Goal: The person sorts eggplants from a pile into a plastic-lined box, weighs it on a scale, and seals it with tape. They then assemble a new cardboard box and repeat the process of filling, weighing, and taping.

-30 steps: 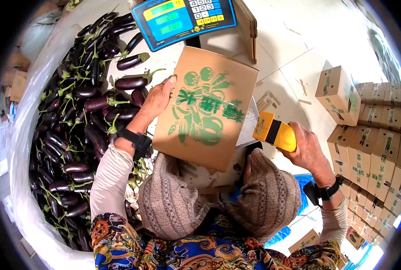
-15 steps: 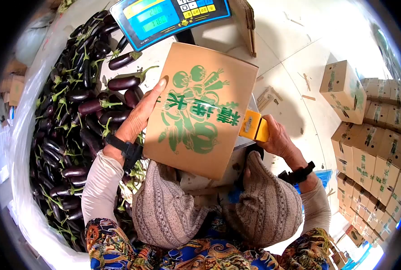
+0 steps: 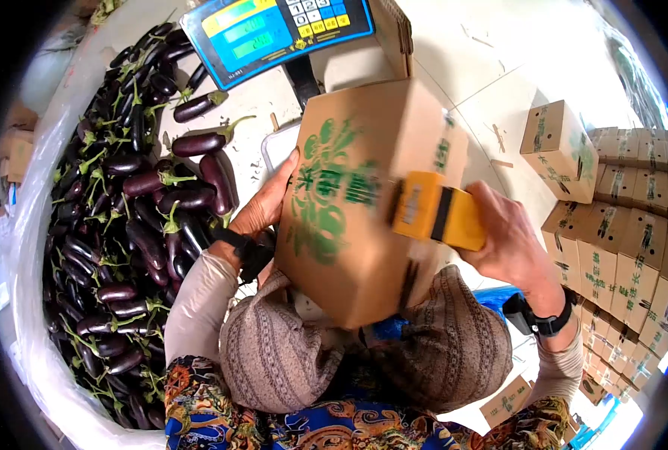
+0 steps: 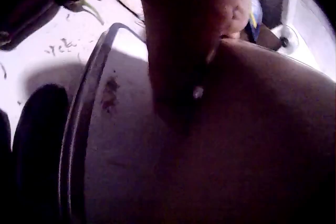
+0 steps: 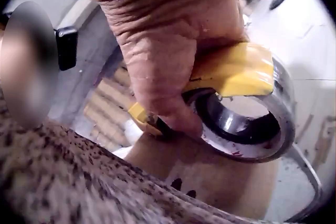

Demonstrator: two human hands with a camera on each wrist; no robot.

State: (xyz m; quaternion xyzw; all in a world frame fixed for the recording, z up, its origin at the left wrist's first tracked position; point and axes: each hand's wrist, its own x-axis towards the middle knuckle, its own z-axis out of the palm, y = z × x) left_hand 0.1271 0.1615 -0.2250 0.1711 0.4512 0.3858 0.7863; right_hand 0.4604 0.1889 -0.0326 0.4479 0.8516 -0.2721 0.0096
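Where the box (image 3: 341, 202) is: tipped, near the knees (image 3: 281, 352).
Left hand (image 3: 269, 201): touching the box's side (I cannot tell how its fingers bend).
Right hand (image 3: 510, 236): fingers curled round the yellow tape holder (image 3: 439, 210), by the box.
Eggplants (image 3: 145, 244): piled on the left.

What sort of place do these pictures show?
Probably a produce-packing area: a large heap of eggplants lies at the left, printed cartons are stacked at the right, and the right hand holds a yellow tape dispenser.
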